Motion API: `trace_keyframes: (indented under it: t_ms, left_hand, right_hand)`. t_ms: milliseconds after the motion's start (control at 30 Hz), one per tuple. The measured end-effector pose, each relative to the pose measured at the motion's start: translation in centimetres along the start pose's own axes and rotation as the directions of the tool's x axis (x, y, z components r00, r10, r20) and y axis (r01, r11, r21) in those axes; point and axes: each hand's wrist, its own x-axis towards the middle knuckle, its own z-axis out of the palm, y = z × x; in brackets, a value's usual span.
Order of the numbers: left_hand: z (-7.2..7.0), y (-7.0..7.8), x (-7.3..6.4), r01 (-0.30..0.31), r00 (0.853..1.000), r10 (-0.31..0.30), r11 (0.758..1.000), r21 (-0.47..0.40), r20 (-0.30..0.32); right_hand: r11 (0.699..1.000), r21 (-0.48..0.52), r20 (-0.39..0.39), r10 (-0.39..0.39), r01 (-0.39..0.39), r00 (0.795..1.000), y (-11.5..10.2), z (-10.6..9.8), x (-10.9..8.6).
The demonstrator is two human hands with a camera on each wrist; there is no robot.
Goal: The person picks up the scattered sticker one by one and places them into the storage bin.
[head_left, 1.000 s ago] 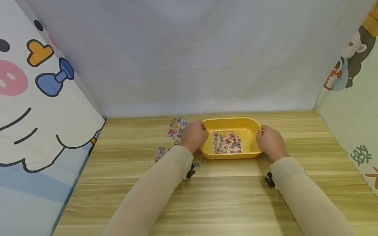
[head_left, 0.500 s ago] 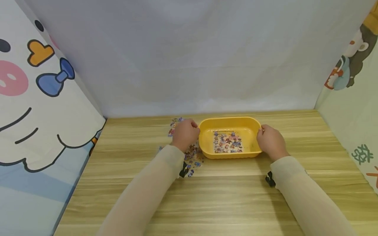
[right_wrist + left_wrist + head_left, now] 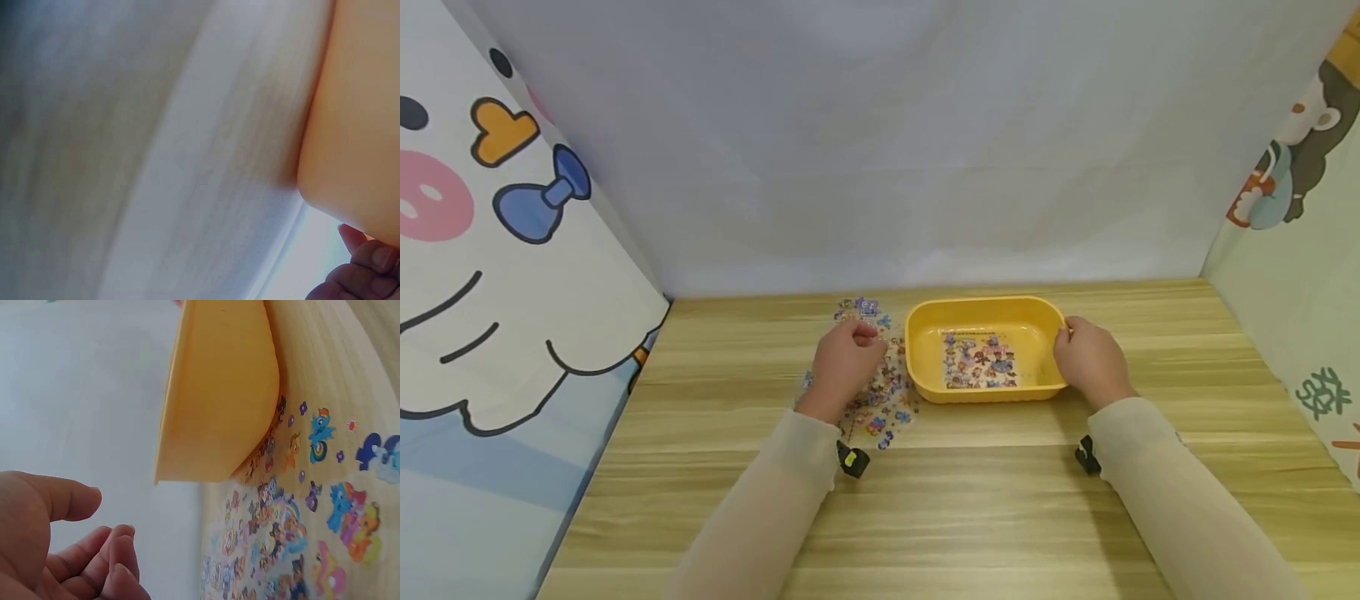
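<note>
A yellow plastic basin (image 3: 925, 392) with rounded ends stands on the table, and a sheet of small cartoon stickers (image 3: 979, 362) lies on its floor. My right hand (image 3: 1092, 360) grips the basin's right rim, its fingers curled at the edge in the right wrist view. My left hand (image 3: 847, 364) hovers apart from the basin's left end, over more cartoon stickers (image 3: 891, 400) on the table. In the left wrist view, its thumb and loosely bent fingers stand apart with nothing between them. Colourful pony stickers (image 3: 322, 434) lie beside and below the basin wall there.
The wood-grain table (image 3: 970, 517) meets a pale backdrop (image 3: 925, 167) along its far edge. Printed cartoon panels (image 3: 572, 325) flank it on the left and right. Dark wrist straps (image 3: 853, 460) show below both sleeves.
My left hand has let go of the basin's left rim and moved left and slightly towards me, uncovering more stickers. The right hand keeps its hold, and the basin stays nearly in place.
</note>
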Motion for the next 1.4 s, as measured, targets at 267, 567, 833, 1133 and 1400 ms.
trace_keyframes:
  t_ms: [267, 567, 833, 1133, 1400]
  left_hand:
    - [-1.4, -2.6, -2.5, 0.063, 0.997, -0.068, 0.989, -0.133, -0.034]
    - [-2.6, -5.8, -5.7, 0.052, 0.995, -0.060, 0.994, -0.095, -0.077]
    - [-3.2, -7.8, -7.5, 0.084, 0.987, -0.081, 0.996, 0.012, -0.137]
    - [-3.6, -8.9, -7.8, 0.131, 0.985, -0.116, 0.985, 0.115, -0.129]
    - [-3.3, -9.6, -7.6, 0.173, 0.981, -0.141, 0.949, 0.264, -0.137]
  right_hand:
    - [1.000, 0.007, 0.009, 0.009, -0.009, 1.000, 0.0, -0.1, 0.1]
    - [1.000, 0.008, 0.016, 0.017, -0.018, 1.000, -0.1, -0.1, 0.1]
    - [1.000, 0.009, 0.013, 0.020, -0.020, 1.000, -0.2, -0.1, 0.0]
    - [1.000, 0.018, 0.025, 0.024, -0.025, 0.999, 0.0, 0.0, 0.1]
    - [1.000, 0.016, 0.010, 0.009, -0.009, 1.000, 0.0, 0.0, 0.1]
